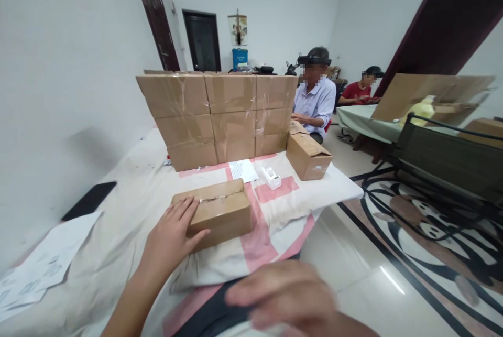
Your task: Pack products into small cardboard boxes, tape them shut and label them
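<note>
A closed cardboard box [226, 206] lies on the cloth-covered table in front of me, with a ragged seam along its top. My left hand [178, 224] rests flat on the box's left end, fingers stretched over the top and thumb on the near side. My right hand [286, 295] is close to the camera, low in the view and apart from the box. Motion smears its fingers, which look bent; whether anything is in them cannot be seen. Beyond the box lie a white tape dispenser [271, 177] and a printed sheet [242, 170].
Stacked cardboard boxes [231, 117] form a wall at the table's back. Another box [310, 156] with raised flaps stands at the right edge. Papers [51, 256] and a dark flat object [89, 202] lie left. Two people sit beyond, near a green-covered table [359, 117].
</note>
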Action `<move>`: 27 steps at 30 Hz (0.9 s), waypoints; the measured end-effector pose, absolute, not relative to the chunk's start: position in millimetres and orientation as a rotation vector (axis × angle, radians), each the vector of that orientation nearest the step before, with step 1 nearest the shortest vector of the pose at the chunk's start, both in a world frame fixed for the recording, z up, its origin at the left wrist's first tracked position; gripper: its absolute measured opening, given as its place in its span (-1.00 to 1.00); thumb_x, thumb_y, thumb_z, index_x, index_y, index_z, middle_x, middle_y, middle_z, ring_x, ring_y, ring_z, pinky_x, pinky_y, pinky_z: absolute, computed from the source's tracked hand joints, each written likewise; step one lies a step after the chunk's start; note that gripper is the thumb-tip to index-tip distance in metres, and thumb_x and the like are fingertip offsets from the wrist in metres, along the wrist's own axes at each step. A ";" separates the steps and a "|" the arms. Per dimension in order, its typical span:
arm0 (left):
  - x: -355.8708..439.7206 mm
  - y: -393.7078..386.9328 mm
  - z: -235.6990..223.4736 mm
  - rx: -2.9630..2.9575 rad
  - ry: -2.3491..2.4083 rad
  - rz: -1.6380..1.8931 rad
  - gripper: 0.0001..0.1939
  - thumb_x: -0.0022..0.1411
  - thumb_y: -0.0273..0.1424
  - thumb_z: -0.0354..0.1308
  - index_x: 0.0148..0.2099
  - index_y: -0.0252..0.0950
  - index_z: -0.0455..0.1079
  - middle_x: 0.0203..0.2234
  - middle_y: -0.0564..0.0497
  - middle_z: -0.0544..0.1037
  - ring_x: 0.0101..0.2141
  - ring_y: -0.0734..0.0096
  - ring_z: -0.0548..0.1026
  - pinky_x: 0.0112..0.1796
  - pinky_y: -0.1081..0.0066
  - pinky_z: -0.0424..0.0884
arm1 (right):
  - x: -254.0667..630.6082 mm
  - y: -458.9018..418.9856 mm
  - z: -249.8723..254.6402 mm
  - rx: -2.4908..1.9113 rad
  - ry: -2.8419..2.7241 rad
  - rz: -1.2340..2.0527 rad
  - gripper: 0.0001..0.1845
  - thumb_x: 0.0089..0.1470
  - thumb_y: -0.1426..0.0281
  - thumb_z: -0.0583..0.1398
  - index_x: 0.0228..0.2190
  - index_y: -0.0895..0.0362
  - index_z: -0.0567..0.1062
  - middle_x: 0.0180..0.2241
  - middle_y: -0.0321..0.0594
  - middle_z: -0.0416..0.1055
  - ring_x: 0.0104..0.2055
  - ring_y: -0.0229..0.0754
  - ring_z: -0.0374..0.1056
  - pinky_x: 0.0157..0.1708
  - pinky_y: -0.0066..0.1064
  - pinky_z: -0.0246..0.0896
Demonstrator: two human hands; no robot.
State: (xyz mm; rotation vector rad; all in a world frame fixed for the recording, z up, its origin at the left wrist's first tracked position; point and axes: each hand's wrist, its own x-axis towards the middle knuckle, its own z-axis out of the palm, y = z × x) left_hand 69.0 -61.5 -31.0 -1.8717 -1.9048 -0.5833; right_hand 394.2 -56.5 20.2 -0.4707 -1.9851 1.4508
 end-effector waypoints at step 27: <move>8.8 -71.0 -34.8 -1.768 -2.184 -0.469 -0.21 0.26 0.12 -0.01 0.33 -0.30 0.26 0.30 -0.28 0.34 0.25 -0.23 0.35 0.22 -0.35 0.14 | 505.5 44.4 -171.8 -1.799 -1.087 1.200 -0.62 0.02 0.17 0.19 -0.69 0.08 0.30 -0.66 -0.16 0.40 -0.55 -0.11 0.40 -0.57 -0.40 0.27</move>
